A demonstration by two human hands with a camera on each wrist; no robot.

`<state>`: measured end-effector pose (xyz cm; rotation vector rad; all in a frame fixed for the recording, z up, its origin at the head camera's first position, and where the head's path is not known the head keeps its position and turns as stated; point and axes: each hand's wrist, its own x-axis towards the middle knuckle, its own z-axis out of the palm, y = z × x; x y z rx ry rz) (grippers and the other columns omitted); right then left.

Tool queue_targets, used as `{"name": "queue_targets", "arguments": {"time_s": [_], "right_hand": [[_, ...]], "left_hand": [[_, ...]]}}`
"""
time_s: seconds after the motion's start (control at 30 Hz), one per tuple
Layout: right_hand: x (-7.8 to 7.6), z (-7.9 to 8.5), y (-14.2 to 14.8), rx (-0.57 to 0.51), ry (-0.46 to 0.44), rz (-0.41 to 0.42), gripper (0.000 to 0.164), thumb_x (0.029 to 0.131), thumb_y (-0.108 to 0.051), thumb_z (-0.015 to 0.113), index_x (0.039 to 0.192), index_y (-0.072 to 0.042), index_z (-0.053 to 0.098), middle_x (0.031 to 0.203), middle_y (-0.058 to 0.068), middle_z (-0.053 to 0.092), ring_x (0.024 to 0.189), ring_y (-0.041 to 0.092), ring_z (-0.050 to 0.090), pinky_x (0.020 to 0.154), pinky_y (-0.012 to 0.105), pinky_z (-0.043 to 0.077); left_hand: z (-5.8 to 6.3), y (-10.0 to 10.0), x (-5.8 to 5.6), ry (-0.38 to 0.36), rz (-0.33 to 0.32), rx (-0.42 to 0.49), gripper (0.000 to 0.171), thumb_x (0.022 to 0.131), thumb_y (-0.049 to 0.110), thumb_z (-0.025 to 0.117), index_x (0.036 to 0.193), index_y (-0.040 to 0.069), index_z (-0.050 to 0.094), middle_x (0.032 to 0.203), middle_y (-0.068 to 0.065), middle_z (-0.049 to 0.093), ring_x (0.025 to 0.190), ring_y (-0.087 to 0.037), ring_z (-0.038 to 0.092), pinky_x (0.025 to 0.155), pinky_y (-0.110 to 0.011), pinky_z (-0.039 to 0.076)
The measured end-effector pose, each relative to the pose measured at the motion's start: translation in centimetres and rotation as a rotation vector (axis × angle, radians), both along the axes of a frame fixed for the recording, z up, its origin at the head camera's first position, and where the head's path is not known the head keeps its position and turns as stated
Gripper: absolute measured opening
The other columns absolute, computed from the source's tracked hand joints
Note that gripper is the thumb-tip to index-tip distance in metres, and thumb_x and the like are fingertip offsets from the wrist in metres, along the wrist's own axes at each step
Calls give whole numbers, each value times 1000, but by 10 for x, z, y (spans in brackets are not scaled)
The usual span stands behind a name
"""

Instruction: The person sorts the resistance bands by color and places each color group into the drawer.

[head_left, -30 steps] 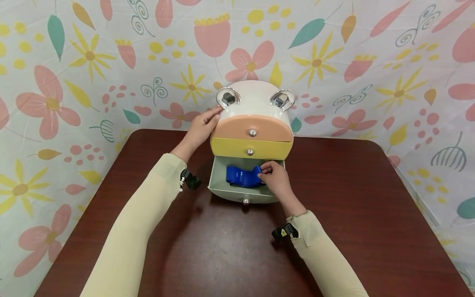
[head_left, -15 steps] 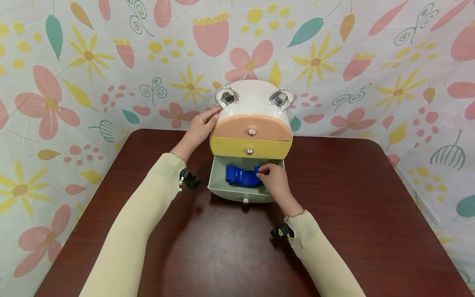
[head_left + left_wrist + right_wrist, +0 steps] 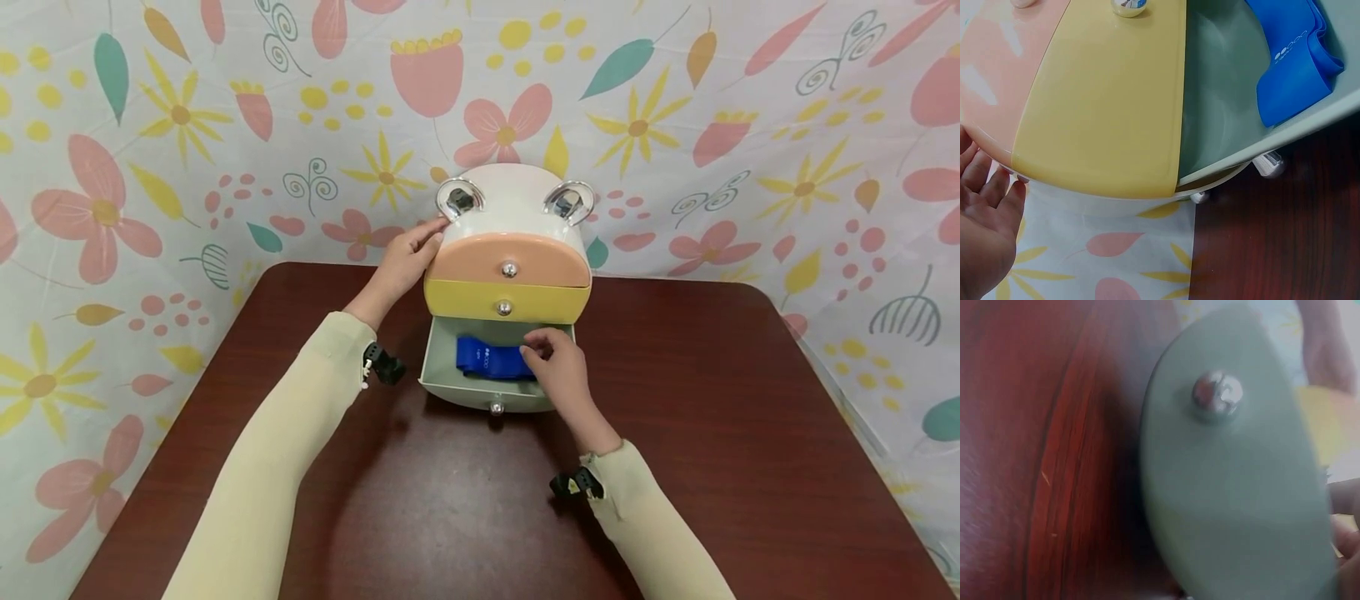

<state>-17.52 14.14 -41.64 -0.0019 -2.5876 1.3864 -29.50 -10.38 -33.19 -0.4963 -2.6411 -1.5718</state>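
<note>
A small frog-like drawer cabinet (image 3: 513,196) stands at the back of the table, white on top with two silver loops. Its lowest, green drawer (image 3: 442,372) is pulled out. Inside lies a folded blue resistance band (image 3: 491,358) with white print, seen in the left wrist view as a blue loop (image 3: 1291,69). My left hand (image 3: 407,260) rests its fingertips on the cabinet's left side, fingers extended. Over the drawer's right end is my right hand (image 3: 561,367), thumb and index finger apart, beside the band's right end. Mostly cut off in the right wrist view, that hand shows behind the drawer front (image 3: 1235,481).
Above the green drawer, the yellow drawer (image 3: 457,298) and the orange drawer (image 3: 472,260) are closed, each with a silver knob. The dark wooden table (image 3: 420,517) spreads around the cabinet. A flowered cloth (image 3: 675,125) hangs right behind it.
My right hand has let go of the band's right end, which was pinched and raised and now lies flatter in the drawer. The left hand stays on the cabinet.
</note>
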Motion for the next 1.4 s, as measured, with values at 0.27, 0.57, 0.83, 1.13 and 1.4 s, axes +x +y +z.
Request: {"name": "queue_targets", "arguments": {"time_s": [0.27, 0.57, 0.83, 1.13, 1.4], "right_hand": [[46, 1, -10, -546, 110, -21, 19, 92, 5, 68, 111, 6, 69, 96, -7, 69, 92, -2, 62, 78, 11, 53], [73, -25, -24, -627, 162, -34, 25, 90, 11, 68, 113, 19, 62, 95, -18, 66, 91, -4, 64, 78, 11, 55], [80, -43, -36, -720, -183, -140, 26, 92, 2, 71, 115, 13, 65, 84, -15, 67, 78, -2, 66, 73, 17, 56], [74, -55, -48, -1040, -386, -173, 13, 100, -5, 63, 111, 1, 59, 88, -8, 72, 85, 3, 72, 80, 18, 60], [70, -53, -57, -1257, -460, -201, 7, 104, -9, 57, 107, -5, 62, 90, -5, 71, 87, 3, 72, 83, 15, 59]], "left_hand": [[2, 1, -1, 9, -1, 5, 45, 110, 27, 47, 154, 14, 50, 164, -8, 43, 157, -26, 33, 128, -43, 32], [3, 0, -1, -4, -2, 22, 45, 110, 27, 47, 154, 14, 49, 165, -7, 41, 158, -24, 31, 128, -42, 32], [3, -1, -3, -3, -7, 27, 46, 110, 28, 46, 154, 15, 49, 163, -7, 43, 157, -24, 33, 127, -43, 34], [1, -1, 0, -4, -3, 32, 45, 110, 25, 47, 153, 12, 50, 163, -9, 44, 156, -25, 35, 126, -42, 36], [-1, 0, -1, -1, -10, 34, 46, 110, 26, 47, 154, 12, 49, 163, -8, 43, 156, -25, 35, 127, -42, 34]]}}
